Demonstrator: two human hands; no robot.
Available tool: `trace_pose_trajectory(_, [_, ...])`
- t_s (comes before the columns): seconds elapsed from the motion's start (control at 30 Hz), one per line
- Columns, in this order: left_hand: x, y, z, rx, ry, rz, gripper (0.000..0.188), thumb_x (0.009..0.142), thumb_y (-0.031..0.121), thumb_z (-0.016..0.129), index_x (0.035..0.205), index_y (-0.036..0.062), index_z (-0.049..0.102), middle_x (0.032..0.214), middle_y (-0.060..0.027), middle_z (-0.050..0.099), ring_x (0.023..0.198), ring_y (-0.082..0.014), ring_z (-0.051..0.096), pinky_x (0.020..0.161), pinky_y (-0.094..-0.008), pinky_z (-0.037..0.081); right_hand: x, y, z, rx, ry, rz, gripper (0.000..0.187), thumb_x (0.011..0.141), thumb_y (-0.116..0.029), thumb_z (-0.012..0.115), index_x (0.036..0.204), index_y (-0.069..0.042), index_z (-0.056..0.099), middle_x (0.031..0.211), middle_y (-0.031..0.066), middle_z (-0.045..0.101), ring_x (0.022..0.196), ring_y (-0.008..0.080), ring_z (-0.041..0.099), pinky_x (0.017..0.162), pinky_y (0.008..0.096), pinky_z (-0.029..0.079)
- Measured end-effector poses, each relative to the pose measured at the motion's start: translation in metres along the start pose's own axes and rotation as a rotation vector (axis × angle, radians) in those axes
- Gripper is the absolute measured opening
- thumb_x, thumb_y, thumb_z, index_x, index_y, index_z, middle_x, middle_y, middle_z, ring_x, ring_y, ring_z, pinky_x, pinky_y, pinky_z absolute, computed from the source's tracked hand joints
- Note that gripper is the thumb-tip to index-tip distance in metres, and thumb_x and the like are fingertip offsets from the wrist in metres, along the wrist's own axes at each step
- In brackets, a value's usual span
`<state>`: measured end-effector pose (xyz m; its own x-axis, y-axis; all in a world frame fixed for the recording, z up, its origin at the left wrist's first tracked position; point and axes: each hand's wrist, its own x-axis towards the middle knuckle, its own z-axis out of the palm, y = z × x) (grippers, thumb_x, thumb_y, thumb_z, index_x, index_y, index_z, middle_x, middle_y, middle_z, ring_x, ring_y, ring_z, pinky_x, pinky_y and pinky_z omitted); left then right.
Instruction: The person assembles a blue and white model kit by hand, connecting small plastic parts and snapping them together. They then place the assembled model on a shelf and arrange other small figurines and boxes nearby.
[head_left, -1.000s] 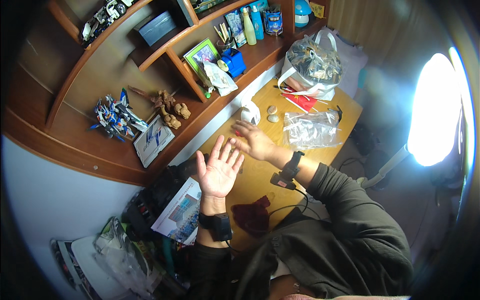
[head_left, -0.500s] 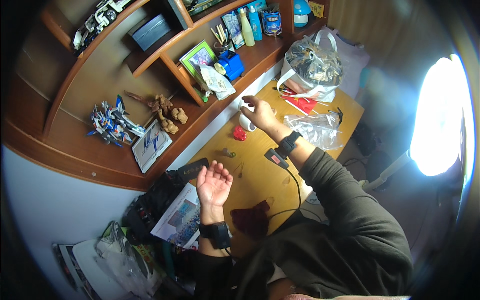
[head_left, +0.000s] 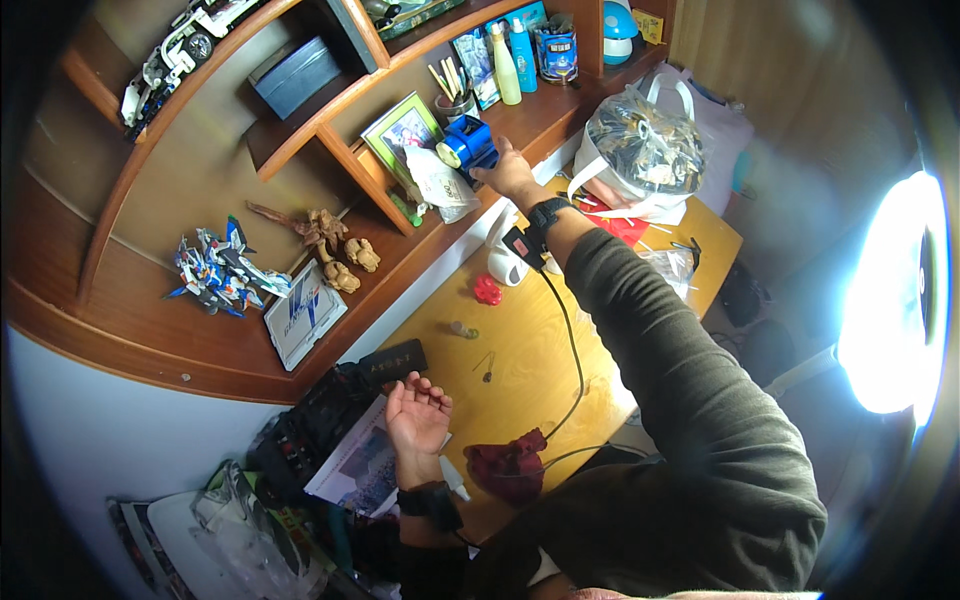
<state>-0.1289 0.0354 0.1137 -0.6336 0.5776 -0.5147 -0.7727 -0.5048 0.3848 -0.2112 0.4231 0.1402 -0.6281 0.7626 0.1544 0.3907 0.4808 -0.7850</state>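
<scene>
We reached our right hand (head_left: 508, 172) up to the shelf (head_left: 560, 105), fingers gripping the blue container (head_left: 468, 147) (beside a framed photo (head_left: 402, 130)); our left hand (head_left: 417, 418) rested palm-up, fingers loosely curled, holding nothing.

One view only: a wide fisheye camera on the person's head, looking steeply down over a yellow-brown desk (head_left: 540, 380) and the curved wooden shelves (head_left: 300, 150) behind it, with all straight edges bowed toward a dark round rim. It sits close above the person's own body, so the right sleeve (head_left: 680, 400) fills the lower right and both forearms come in from the bottom edge, while the desk top lies at arm's reach. The shelves run across the upper left, a bright window glare (head_left: 895, 300) burns at the right edge, and no second view is there to overlap.
</scene>
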Motion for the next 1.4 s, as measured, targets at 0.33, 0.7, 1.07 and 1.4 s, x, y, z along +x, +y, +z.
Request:
trace_pose_trajectory(0.33, [0.009,0.002,-0.024,-0.077,-0.014,-0.020,0.028,0.091,0.031,0.043,0.095,0.0092,0.061,0.082,-0.0053,0.063,0.076,-0.0235,0.060,0.073,-0.0408,0.048,0.017,-0.029,0.001,-0.300,-0.073,-0.144,0.088,0.063,-0.043,0.074,0.135,-0.016,0.032,0.140,0.0258,0.023,0.114,0.0414,0.046,0.097,0.0411,0.039])
trace_pose_trajectory(0.7, [0.016,-0.005,-0.028,-0.079,-0.024,-0.018,0.031,0.091,0.030,0.042,0.093,0.0090,0.064,0.083,-0.0056,0.066,0.077,-0.0230,0.061,0.073,-0.0394,0.049,0.042,-0.010,0.008,-0.289,0.082,-0.258,0.062,0.065,-0.034,0.072,0.111,-0.002,0.046,0.110,0.0223,0.047,0.093,0.0373,0.058,0.081,0.0411,0.049])
trace_pose_trajectory(1.07, [0.023,-0.013,-0.040,-0.083,-0.020,-0.017,0.030,0.090,0.029,0.043,0.091,0.0092,0.067,0.084,-0.0055,0.067,0.077,-0.0225,0.062,0.075,-0.0384,0.048,0.087,0.017,-0.008,-0.309,0.159,-0.238,0.046,0.067,-0.022,0.067,0.105,-0.003,0.049,0.115,0.0215,0.047,0.095,0.0354,0.058,0.082,0.0411,0.049])
trace_pose_trajectory(1.4, [0.028,-0.022,-0.049,-0.152,-0.017,-0.030,0.025,0.087,0.024,0.049,0.094,0.0072,0.066,0.084,-0.0073,0.065,0.078,-0.0234,0.060,0.078,-0.0365,0.045,0.141,0.053,-0.014,-0.214,0.257,-0.174,0.055,0.069,-0.018,0.070,0.117,-0.006,0.047,0.114,0.0235,0.050,0.106,0.0368,0.051,0.090,0.0387,0.044])
